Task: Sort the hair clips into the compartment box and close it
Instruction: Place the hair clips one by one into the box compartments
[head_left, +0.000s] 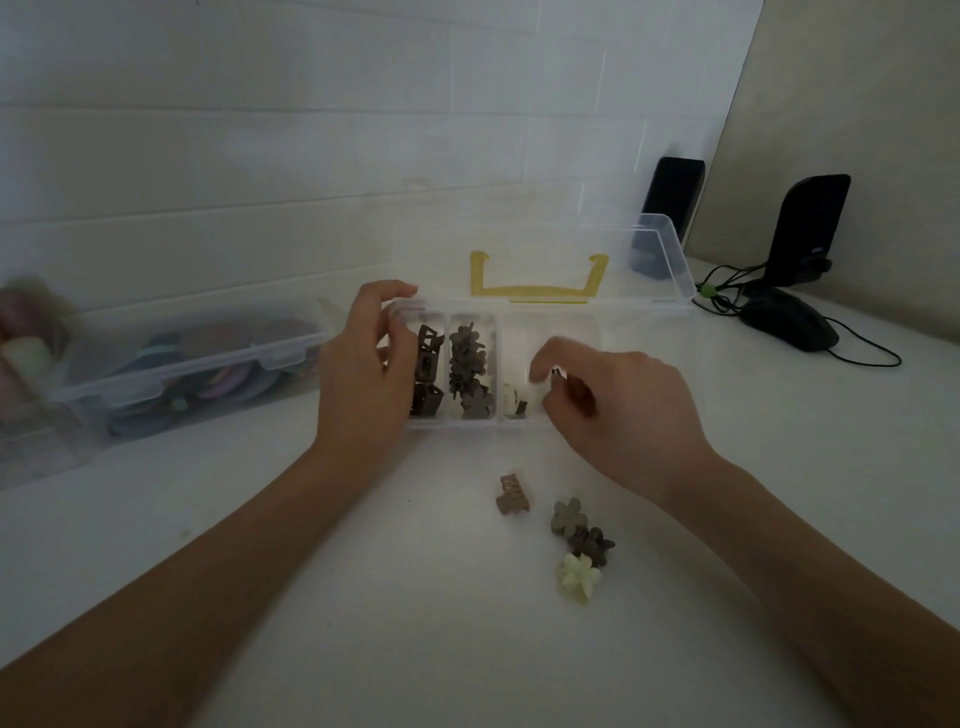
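A clear compartment box (641, 309) stands open on the white table, its lid (660, 249) with a yellow handle tipped back. Dark square clips (428, 374) fill its left compartment, grey-brown flower clips (470, 371) the one beside it, and a cream clip (514, 402) lies in the third. My left hand (363, 379) holds the box's left end, fingers curled over its rim. My right hand (618, 410) hovers over the right compartments and pinches a small dark brown clip (574, 389). On the table in front lie a tan claw clip (513, 494), a grey-green flower clip (569, 515), a brown flower clip (595, 543) and a cream flower clip (579, 576).
A second clear lidded box (171, 374) with coloured items sits at the left against the wall. Two black speakers (672, 208) (808, 234), a black mouse (789, 319) and cables lie at the back right.
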